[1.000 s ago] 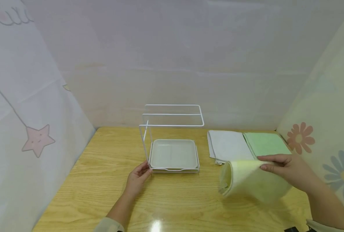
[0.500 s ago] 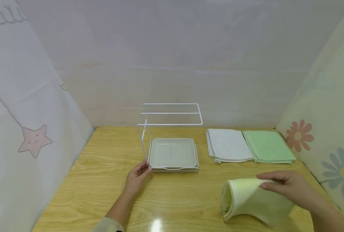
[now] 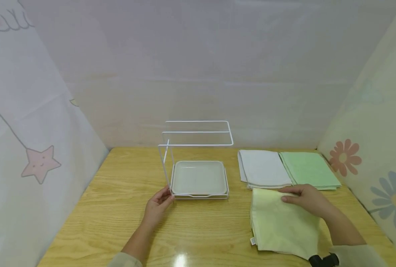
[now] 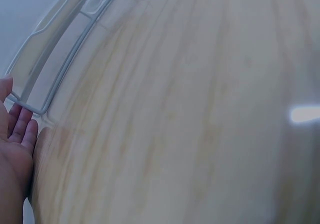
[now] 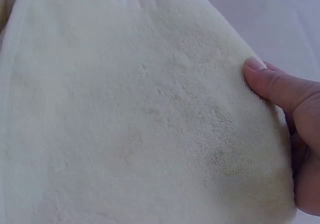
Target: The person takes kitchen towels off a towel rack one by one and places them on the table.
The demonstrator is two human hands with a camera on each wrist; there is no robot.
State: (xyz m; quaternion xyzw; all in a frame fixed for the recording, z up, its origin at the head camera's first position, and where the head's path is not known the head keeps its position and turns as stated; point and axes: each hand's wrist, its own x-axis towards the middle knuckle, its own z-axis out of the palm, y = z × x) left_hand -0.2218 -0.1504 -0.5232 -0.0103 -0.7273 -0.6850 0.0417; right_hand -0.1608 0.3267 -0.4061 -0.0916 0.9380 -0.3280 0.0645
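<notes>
My left hand [image 3: 157, 207] pinches the front left corner of a white wire rack [image 3: 198, 145], whose base holds a pale tray [image 3: 199, 178]. In the left wrist view, the thumb lies above the corner wire and the fingers [image 4: 21, 124] are beneath it. Between thumb and fingers, my right hand [image 3: 306, 201] grips the upper edge of a folded yellow towel [image 3: 281, 226]. The towel hangs down flat, with a small white label on its lower left edge. Its fuzzy pile fills most of the right wrist view, the thumb [image 5: 272, 84] pressed on its edge.
A folded white towel [image 3: 266, 168] and a folded green towel [image 3: 309, 168] lie side by side at the back right of the wooden table [image 3: 124, 174]. Fabric walls enclose the table at the back and sides.
The yellow towel, curled over at first, went down toward the front, then came up and left and now hangs flat from my right hand. My left hand stays on the rack.
</notes>
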